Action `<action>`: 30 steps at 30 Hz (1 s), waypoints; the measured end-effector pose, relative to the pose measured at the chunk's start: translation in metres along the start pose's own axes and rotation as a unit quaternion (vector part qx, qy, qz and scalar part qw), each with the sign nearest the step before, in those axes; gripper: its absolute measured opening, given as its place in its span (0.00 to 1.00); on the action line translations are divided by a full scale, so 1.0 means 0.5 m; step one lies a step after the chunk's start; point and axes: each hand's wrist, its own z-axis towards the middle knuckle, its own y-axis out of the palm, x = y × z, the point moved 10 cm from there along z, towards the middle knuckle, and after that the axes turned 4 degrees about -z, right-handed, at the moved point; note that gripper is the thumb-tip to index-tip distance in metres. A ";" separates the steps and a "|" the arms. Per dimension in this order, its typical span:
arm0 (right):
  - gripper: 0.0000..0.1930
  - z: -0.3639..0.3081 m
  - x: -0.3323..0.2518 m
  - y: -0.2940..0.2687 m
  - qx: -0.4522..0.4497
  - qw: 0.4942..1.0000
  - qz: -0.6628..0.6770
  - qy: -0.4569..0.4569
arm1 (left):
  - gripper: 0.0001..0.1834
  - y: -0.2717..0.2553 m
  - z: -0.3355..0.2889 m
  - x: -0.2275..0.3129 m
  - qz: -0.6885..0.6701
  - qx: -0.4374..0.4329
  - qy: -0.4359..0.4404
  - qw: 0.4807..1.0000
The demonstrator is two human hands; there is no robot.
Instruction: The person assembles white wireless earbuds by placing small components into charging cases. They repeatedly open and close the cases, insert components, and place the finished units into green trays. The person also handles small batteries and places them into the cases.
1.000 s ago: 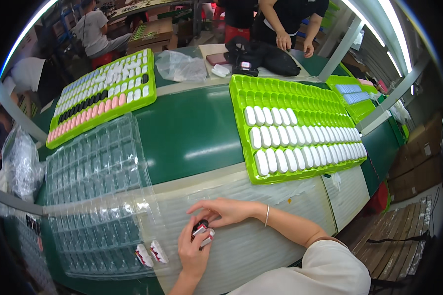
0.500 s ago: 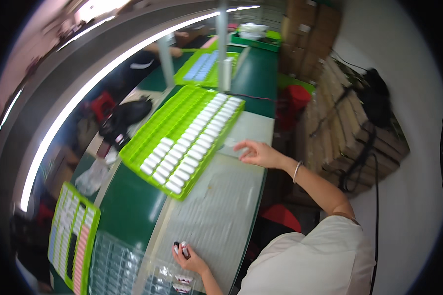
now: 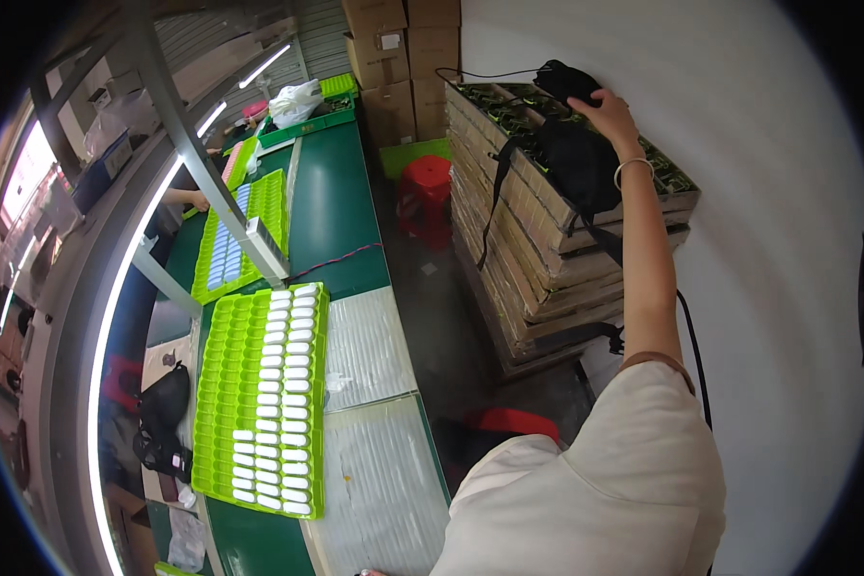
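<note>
My right hand point(image 3: 608, 117) reaches out to a stack of flat boxes, thumb and fingers closed at the edge of a small black pouch point(image 3: 568, 82). A larger black bag point(image 3: 578, 163) with hanging straps lies beside the pouch, under my outstretched forearm. Of my left hand point(image 3: 371, 573) only a sliver shows at the bottom edge, so its fingers and anything in them are out of sight. On the green bench to the left, a lime-green tray point(image 3: 223, 384) carries rows of white oblong pieces point(image 3: 295, 415) in its right-hand columns.
The flat boxes point(image 3: 494, 226) stand against the white wall. Red stools point(image 3: 424, 182) sit beside the bench. Farther up are a tray of blue pieces point(image 3: 274, 206), a metal post point(image 3: 187, 134) and another person's hand point(image 3: 200, 200). Brown cartons point(image 3: 384, 62) are stacked behind.
My right hand has gone from above the bench to the black pouch on the boxes. The view has swung right, leaving my left hand, earlier holding small dark-and-white pieces, almost out of frame.
</note>
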 end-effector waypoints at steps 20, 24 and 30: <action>0.35 0.016 -0.011 0.205 -0.325 0.896 -0.302 0.011 | 0.15 0.029 0.003 0.320 -0.047 0.062 0.034 0.996; 0.28 0.071 0.041 0.275 -0.352 0.864 -0.349 -0.084 | 0.14 0.036 0.016 0.329 -0.092 0.053 0.021 0.994; 0.16 0.079 0.007 0.263 -0.269 0.899 -0.332 -0.101 | 0.13 0.003 0.010 0.347 -0.098 0.073 -0.001 0.993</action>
